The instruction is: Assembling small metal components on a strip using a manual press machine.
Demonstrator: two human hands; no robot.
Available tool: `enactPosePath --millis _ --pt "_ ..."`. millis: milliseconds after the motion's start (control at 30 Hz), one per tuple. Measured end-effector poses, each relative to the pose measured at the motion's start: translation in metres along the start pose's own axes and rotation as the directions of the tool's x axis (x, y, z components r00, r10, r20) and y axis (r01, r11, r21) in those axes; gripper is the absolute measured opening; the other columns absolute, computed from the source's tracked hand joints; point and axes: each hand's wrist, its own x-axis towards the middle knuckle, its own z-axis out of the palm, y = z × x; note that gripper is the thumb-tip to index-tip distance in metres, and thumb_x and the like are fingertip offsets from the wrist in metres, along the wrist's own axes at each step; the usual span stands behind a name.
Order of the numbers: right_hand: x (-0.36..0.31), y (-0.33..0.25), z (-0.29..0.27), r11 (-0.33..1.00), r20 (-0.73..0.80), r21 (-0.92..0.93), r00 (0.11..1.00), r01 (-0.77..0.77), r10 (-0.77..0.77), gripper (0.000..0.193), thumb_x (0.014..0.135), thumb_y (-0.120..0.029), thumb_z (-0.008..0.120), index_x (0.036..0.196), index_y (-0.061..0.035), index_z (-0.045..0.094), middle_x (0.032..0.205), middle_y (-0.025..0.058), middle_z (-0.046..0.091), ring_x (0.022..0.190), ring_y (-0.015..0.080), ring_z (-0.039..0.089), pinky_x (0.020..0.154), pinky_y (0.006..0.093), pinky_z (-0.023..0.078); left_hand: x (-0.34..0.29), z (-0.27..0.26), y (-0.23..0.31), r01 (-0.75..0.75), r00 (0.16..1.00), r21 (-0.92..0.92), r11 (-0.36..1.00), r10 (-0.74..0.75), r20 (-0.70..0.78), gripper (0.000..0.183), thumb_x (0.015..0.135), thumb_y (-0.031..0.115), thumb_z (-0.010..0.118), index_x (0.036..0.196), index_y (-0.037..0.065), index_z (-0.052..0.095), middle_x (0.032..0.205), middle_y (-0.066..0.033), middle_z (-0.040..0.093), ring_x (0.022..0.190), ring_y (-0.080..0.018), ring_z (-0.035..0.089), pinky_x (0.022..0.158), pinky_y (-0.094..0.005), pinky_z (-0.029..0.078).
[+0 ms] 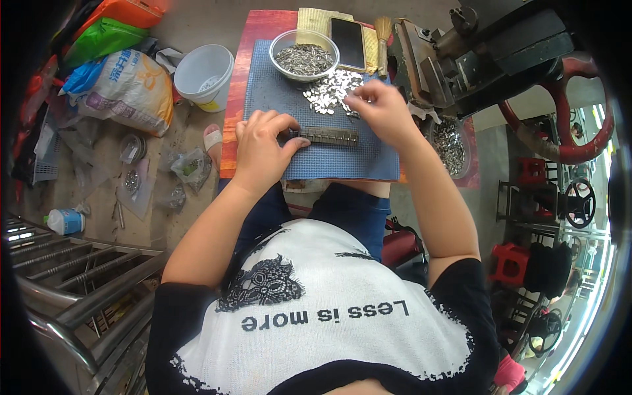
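**Slotted bar gripped on mat, press crowding right**

I see a bowl (304, 37) of dark parts, phone (347, 45) and brush (382, 47) beyond it; press (507, 46) with red wheel (563, 112) fills the right. Blue mat (316, 164) on red tabletop (255, 26); bucket (204, 66) on floor (151, 227). Left fingers (280, 123) grasp the slotted bar (332, 136) on the mat; right fingers (357, 105) bent at white pieces (322, 97), can't tell if gripping.

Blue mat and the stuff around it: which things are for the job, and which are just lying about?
Seem part of the job:
blue mat
metal bar, touched by the left hand
white pieces, nearest the right hand
clear bowl of grey pieces

Probably just lying about:
phone
white bucket
big sack
brush (hard to tell)
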Motion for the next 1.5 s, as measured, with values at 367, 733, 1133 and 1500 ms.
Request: enactPosePath --millis 367,733,1133,1500 --pt "-0.007 -0.01 -0.021 0.983 -0.299 -0.171 0.954 -0.06 0.006 0.025 0.084 -0.023 0.076 0.095 -0.0001 0.074 0.082 0.0147 0.073 0.075 0.0237 0.071 0.071 0.0325 0.054 -0.002 0.002 0.002 -0.055 0.998 0.016 0.998 0.056 -0.024 0.021 0.076 0.025 0.081 0.088 0.012 0.07 0.087 -0.0011 0.065 0.094 -0.0234 0.056 0.085 -0.0393 0.033" --pt "-0.057 0.007 -0.017 0.969 -0.282 -0.137 0.946 -0.208 0.163 0.024 0.08 -0.018 0.075 0.093 0.002 0.072 0.089 0.0163 0.068 0.075 0.0279 0.067 0.07 0.0363 0.054 -0.008 0.005 -0.005 -0.003 0.997 -0.061 0.998 -0.002 -0.076 0.018 0.084 0.023 0.073 0.095 0.008 0.073 0.091 -0.0051 0.067 0.092 -0.0268 0.059 0.082 -0.0395 0.038" --pt "-0.047 -0.018 -0.002 0.971 0.124 -0.061 0.967 0.233 -0.224 0.024 0.079 -0.011 0.077 0.1 -0.0016 0.072 0.097 0.0114 0.065 0.086 0.0278 0.067 0.077 0.0358 0.055 -0.011 0.007 -0.002 -0.007 0.995 -0.025 1.0 0.004 -0.096 0.018 0.092 0.024 0.065 0.093 0.009 0.076 0.088 -0.005 0.068 0.089 -0.0262 0.059 0.08 -0.04 0.039" --pt "-0.044 -0.024 -0.005 0.966 0.202 -0.042 0.949 0.255 -0.242 0.025 0.078 -0.01 0.079 0.1 -0.0013 0.07 0.094 0.0108 0.063 0.083 0.0241 0.064 0.074 0.0343 0.053 -0.003 -0.002 0.008 0.083 0.996 -0.043 0.996 -0.081 0.043 0.022 0.084 0.025 0.075 0.095 0.007 0.071 0.09 -0.0057 0.067 0.095 -0.0261 0.058 0.086 -0.0398 0.038"
